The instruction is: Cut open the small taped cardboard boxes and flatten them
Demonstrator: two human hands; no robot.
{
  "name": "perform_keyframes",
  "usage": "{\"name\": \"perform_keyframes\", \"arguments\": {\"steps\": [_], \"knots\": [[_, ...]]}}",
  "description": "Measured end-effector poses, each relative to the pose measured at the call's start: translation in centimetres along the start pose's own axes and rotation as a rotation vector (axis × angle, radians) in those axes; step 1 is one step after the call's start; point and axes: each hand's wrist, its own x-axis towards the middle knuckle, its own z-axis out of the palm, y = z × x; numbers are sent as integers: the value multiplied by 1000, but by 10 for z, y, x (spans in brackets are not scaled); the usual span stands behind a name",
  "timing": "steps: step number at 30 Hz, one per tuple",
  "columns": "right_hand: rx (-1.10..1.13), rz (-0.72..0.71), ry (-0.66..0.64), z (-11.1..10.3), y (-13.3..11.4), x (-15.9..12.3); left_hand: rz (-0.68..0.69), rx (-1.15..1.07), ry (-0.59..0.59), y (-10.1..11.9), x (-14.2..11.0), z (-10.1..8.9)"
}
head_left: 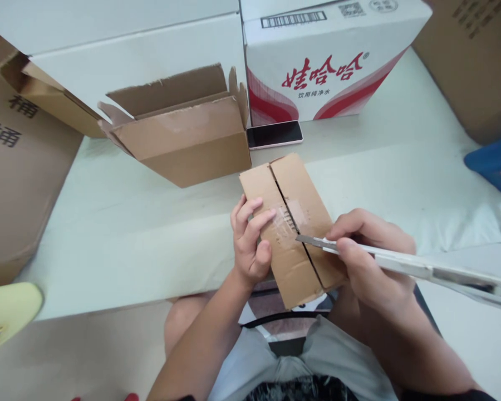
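Note:
A small brown cardboard box (294, 206) rests on my lap at the edge of the pale table (150, 234), its two top flaps meeting at a dark seam with clear tape across the middle. My left hand (250, 242) grips the box's left side, fingers curled over the flap. My right hand (367, 256) is closed round a long white utility knife (401, 262). Its metal blade tip touches the seam near the tape.
An open brown carton (183, 139) stands behind the small box, with a dark phone (274, 134) lying beside it. A white carton with red lettering (317, 61) stands at the back. Large brown boxes flank both sides, and a blue object (495, 161) sits at the right.

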Motion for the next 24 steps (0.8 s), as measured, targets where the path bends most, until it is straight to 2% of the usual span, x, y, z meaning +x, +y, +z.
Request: {"name": "perform_keyframes", "arguments": {"steps": [9,24], "knots": [[-2,38,11,-1,1,-1,1,8,10,0,-1,1],[-31,1,-4,0,-8,5,-24,26,1,-2,-3,0]]}}
